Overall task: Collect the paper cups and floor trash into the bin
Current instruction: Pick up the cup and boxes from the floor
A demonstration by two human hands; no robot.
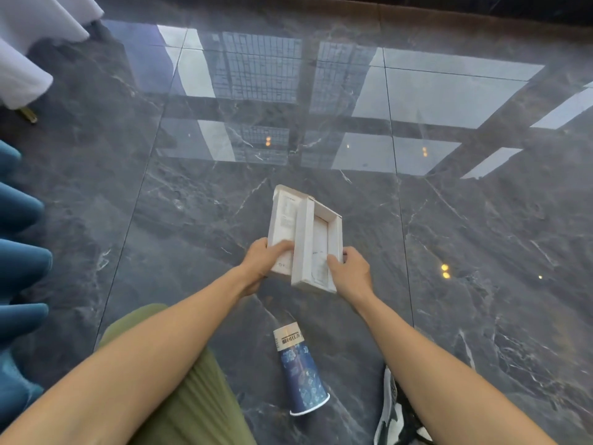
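— While the paper cup (301, 370) lies on its side on the floor (481, 239), where exactly is it?
— Near the person, between the two forearms. It is blue with a pale patterned band; its white rim points toward the near right and its base toward the far left. Nothing touches it.

— And the hands?
— Both are farther out, holding a white cardboard box (305, 236) in two parts. The left hand (263, 261) has its grip closed on the near end of the printed left part, thumb on top and fingers underneath. The right hand (349, 271) is clamped on the near right corner of the open tray part, thumb laid inside it, fingers wrapped round the outer edge.

— Is the box on the floor?
— I cannot tell whether its far end rests on the tiles or hangs just above them.

— What lies around?
— Dark glossy marble tiles reflecting windows. An olive-green trouser leg (192, 396) at the near left, a shoe (393, 412) at the near right. Blue upholstered seats (19, 268) along the left edge and white cloth (29, 46) at the far left.
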